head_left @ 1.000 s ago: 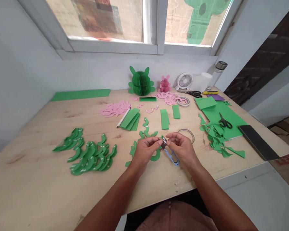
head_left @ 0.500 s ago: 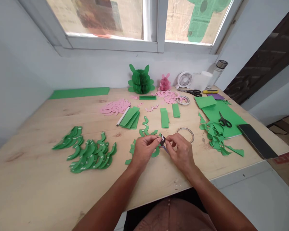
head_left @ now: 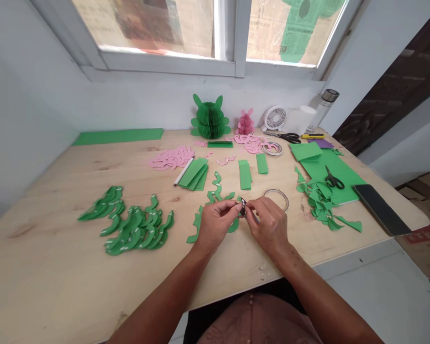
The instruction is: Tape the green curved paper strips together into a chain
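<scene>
Over the front middle of the table, my left hand (head_left: 215, 223) and my right hand (head_left: 269, 222) meet with fingertips pinched together. Between them is a small black piece with white bits (head_left: 242, 206) on it; its kind cannot be made out. My left thumb and forefinger grip one side, while the right fingertips close on the other. A thin greyish part shows beneath the right fingers, mostly hidden. Wavy green paper cutouts (head_left: 217, 184) lie just behind and beneath the hands, partly covered by them. A thin tape ring (head_left: 285, 200) rests beside my right hand.
Left are heaped green scalloped pieces (head_left: 136, 231) with white marks. Folded green cards (head_left: 195, 174) and pink cutouts (head_left: 172, 157) lie farther back. At right are green scraps (head_left: 320, 203), small scissors (head_left: 334, 179) and a phone (head_left: 381, 210). A green paper figure (head_left: 210, 122) stands by the wall.
The black piece has turned between my fingertips and shows less of its white-marked face. Both hands stay in nearly the same place; the table items look unchanged.
</scene>
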Motion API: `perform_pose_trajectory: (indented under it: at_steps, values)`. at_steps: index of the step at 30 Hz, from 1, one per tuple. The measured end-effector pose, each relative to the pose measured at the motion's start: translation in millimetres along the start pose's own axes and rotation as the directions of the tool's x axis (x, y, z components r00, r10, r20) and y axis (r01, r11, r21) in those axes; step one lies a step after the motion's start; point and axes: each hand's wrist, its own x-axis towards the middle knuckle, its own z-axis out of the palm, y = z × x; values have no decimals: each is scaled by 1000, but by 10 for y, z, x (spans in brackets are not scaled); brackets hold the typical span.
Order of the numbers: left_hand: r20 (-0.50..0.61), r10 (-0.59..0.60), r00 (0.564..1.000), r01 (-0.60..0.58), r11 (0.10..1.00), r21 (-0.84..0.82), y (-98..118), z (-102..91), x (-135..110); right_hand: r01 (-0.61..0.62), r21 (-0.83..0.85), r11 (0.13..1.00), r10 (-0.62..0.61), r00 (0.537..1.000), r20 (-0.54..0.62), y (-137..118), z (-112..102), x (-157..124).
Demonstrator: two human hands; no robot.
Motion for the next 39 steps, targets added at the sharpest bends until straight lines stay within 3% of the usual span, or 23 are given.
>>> perform_pose_trajectory:
  at_steps: [24, 31, 39]
  values:
    - [-4, 113, 994, -113, 993, -32, -52, 13, 6, 23, -105, 994, -25, 999, -22, -43, -5, 50]
    - [-13, 93, 996, -94, 993, -74, -59, 11, 10, -40, -19, 999, 40, 999, 11, -40, -3, 61]
    - [-20, 117, 993, -118, 993, -28, -56, 3, 6, -17, -35, 999, 18, 1000, 14, -40, -3, 57]
